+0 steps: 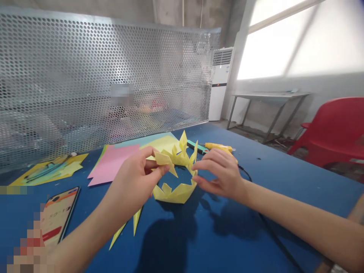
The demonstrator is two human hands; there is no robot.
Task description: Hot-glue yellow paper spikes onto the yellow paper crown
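A ring-shaped yellow paper crown (176,193) with upright folded points stands over the blue table in front of me. My left hand (136,174) pinches a folded yellow piece at the crown's left side, thumb below and fingers behind; whether that piece is joined to the ring I cannot tell. My right hand (217,172) has its thumb and fingertips closed on the crown's right edge, beside a tall point. Two slim yellow folded paper spikes (137,222) lie on the table below my left wrist.
Pink paper sheets (116,161) and other coloured sheets lie behind my left hand. A phone (61,212) rests at left. Behind the crown are a green-and-black tool (197,147) and a yellow tool (218,146) with a black cord. A perforated metal screen (85,76) borders the table's far side.
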